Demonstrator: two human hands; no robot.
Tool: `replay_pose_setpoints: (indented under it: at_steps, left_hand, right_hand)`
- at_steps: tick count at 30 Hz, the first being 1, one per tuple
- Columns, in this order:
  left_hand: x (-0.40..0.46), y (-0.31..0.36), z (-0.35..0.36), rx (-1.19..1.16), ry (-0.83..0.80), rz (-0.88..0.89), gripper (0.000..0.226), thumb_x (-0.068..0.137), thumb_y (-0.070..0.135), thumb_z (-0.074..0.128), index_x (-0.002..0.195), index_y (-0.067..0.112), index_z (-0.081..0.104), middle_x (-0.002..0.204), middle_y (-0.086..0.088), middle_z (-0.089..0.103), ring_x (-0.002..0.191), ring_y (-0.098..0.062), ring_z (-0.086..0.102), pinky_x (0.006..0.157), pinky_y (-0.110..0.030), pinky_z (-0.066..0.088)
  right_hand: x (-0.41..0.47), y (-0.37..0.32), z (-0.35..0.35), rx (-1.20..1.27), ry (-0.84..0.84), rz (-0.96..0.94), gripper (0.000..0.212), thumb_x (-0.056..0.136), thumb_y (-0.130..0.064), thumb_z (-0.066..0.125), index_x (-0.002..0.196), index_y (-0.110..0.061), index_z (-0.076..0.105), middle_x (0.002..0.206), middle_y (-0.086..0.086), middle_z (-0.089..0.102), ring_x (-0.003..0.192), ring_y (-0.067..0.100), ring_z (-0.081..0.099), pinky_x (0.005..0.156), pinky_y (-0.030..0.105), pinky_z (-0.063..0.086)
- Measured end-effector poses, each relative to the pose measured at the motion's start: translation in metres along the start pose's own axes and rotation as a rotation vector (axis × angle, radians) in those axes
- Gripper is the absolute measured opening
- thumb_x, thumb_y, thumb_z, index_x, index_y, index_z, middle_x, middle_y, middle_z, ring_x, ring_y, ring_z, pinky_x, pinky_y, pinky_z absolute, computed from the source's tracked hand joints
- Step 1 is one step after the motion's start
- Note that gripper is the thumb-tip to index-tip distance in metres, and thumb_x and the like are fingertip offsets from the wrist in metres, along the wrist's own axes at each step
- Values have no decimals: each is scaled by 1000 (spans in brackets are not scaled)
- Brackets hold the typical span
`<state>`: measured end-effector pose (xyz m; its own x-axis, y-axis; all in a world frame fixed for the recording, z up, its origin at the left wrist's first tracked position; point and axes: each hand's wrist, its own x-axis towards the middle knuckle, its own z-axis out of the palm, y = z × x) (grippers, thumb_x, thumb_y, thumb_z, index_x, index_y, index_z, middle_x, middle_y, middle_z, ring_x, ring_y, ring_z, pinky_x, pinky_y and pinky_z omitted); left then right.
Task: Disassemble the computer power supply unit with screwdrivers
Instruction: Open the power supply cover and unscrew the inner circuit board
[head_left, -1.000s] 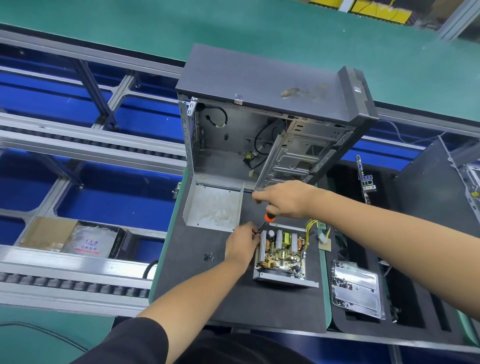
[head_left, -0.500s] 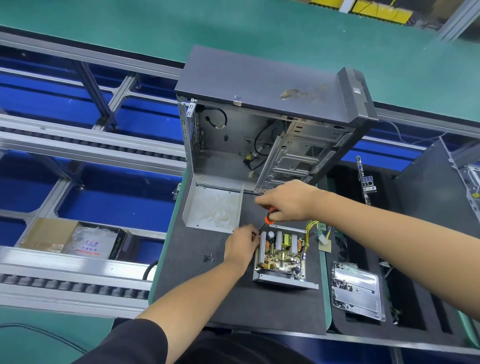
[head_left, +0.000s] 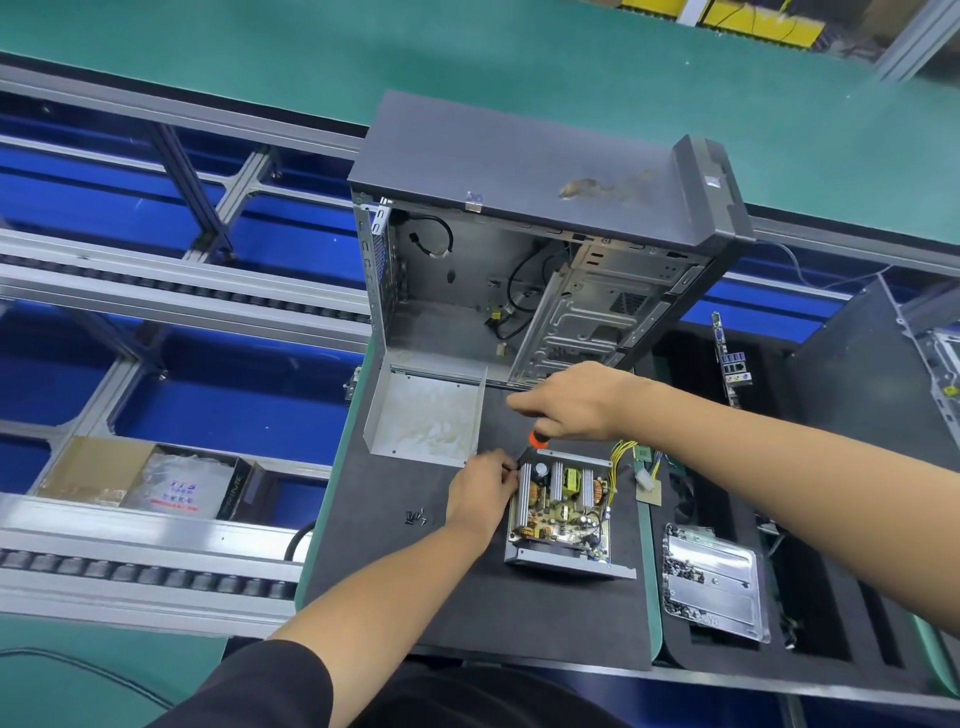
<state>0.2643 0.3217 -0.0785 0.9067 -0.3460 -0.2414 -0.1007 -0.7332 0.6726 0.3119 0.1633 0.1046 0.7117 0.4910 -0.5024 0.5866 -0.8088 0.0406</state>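
Power supply unit (head_left: 563, 512): lid off, circuit board and heat sinks exposed; sits on the dark mat (head_left: 467, 613), right of middle, close to its right edge, in front of the open computer case (head_left: 519, 249).
Right hand (head_left: 571, 402): fingers wrapped round the top of the screwdriver (head_left: 530, 446); orange collar shows below the palm, black shaft slants down-left to the unit's far-left corner. Tip hidden; probably seated in a board or frame screw there.
Left hand (head_left: 480, 488): pressed to the unit's left wall near that same corner, fingertips curled and pinched at the shaft's lower end. Judged purpose: steady the housing and guide the bit. Whether it pinches shaft or screw, cannot tell.
Removed cover (head_left: 426, 415): lies open side up just behind-left of the unit, out of the working path.
Loose screws (head_left: 416, 517): small cluster on the mat left of the left wrist, parked within reach.
Yellow wire bundle (head_left: 621, 457): trails off the unit's far-right side toward the mat's right edge.
Stage: judged mid-disassembly, internal fasteners in hand.
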Motion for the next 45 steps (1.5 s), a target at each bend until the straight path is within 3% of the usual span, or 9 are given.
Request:
replay_pose_setpoints:
  at_steps: [6, 10, 13, 19, 24, 28, 33, 40, 45]
  left_hand:
    - [0, 0, -1, 4, 6, -7, 9, 97, 28, 63, 102, 26, 70, 100, 5, 72, 88, -17, 68, 73, -34, 56]
    - [0, 0, -1, 3, 4, -7, 10, 98, 28, 62, 104, 27, 71, 100, 5, 72, 89, -16, 68, 73, -33, 55]
    - [0, 0, 0, 5, 5, -9, 10, 98, 28, 62, 104, 27, 71, 101, 6, 72, 90, -16, 68, 73, -32, 54]
    - [0, 0, 0, 6, -3, -17, 9, 98, 28, 63, 104, 27, 70, 101, 5, 72, 90, -17, 68, 74, -34, 56]
    - [0, 1, -1, 16, -5, -11, 10, 99, 27, 61, 105, 27, 70, 102, 6, 72, 92, -17, 67, 75, -35, 55]
    - [0, 2, -2, 27, -3, -15, 9, 99, 27, 61, 104, 26, 69, 102, 6, 71, 91, -17, 67, 73, -34, 54]
    - [1, 3, -1, 27, -1, -17, 11, 99, 25, 61, 106, 25, 69, 103, 4, 71, 92, -18, 67, 72, -32, 53]
    - [4, 9, 0, 44, -34, -81, 13, 101, 23, 57, 109, 22, 67, 107, 1, 71, 96, -22, 69, 77, -36, 57]
    - [6, 10, -1, 51, -65, -99, 14, 101, 22, 54, 109, 21, 66, 110, 1, 71, 101, -23, 68, 79, -35, 54]
  right_hand:
    - [-2, -2, -3, 312, 34, 39, 28, 75, -12, 56, 89, -35, 48, 95, -9, 39, 81, 18, 51, 53, 29, 29]
    - [3, -2, -4, -32, -3, 82, 27, 96, -45, 48, 114, -25, 45, 90, -2, 48, 70, 22, 48, 56, 34, 38]
    - [4, -3, -3, -65, 9, 54, 16, 97, -38, 41, 100, -23, 39, 70, 0, 47, 60, 22, 45, 50, 34, 35]
    - [-2, -6, -6, 271, 2, 31, 27, 73, -11, 55, 90, -31, 49, 93, -8, 38, 80, 22, 53, 52, 31, 32]
    - [-1, -2, -5, -101, -4, 76, 27, 94, -46, 50, 107, -23, 43, 80, -4, 48, 63, 22, 46, 49, 32, 30]
    - [-2, -4, -3, 81, 20, 19, 12, 85, -29, 55, 88, -30, 43, 81, -9, 46, 71, 19, 49, 54, 33, 40]
    - [-6, 1, 1, 80, 38, 8, 37, 70, -7, 58, 93, -35, 48, 96, -10, 34, 88, 16, 43, 48, 29, 30]
    - [-5, -5, 6, -135, 19, -105, 30, 90, -36, 63, 108, -26, 41, 98, -7, 30, 77, 24, 54, 53, 40, 48]
    - [-3, -5, 6, -109, 120, -169, 24, 87, -30, 63, 100, -25, 43, 101, -3, 40, 84, 18, 46, 52, 37, 44]
